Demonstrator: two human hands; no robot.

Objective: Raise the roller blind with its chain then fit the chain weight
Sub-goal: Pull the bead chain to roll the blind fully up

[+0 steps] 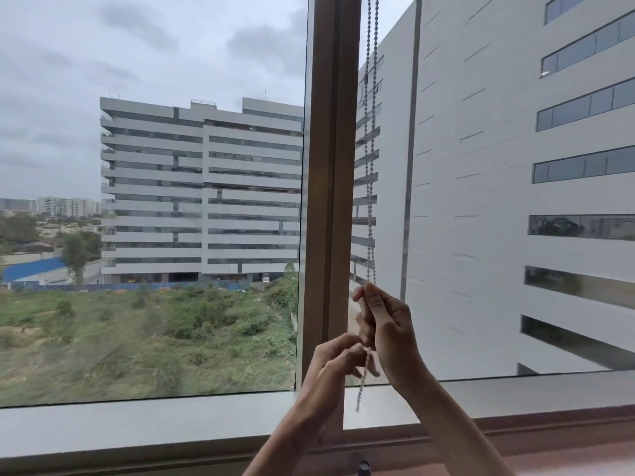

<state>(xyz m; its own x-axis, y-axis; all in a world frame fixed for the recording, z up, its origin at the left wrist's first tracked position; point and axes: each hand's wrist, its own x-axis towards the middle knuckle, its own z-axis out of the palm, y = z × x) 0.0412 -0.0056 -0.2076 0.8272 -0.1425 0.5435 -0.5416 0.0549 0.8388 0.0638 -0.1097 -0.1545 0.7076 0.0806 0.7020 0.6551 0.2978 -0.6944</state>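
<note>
A beaded chain (370, 166) hangs in two strands from above the frame, just right of the brown window post (331, 166). My right hand (385, 324) grips both strands at about sill-plus-hand height, fingers curled round them. Below it, my left hand (335, 362) pinches the chain's lower loop, whose end dangles to about (359, 400). A small dark object (364, 468), possibly the chain weight, shows at the bottom edge on the sill. The roller blind itself is out of view above.
Two large glass panes flank the window post, with buildings and scrub outside. A grey ledge (137, 431) and a brown sill (549, 441) run along the bottom, close under my forearms.
</note>
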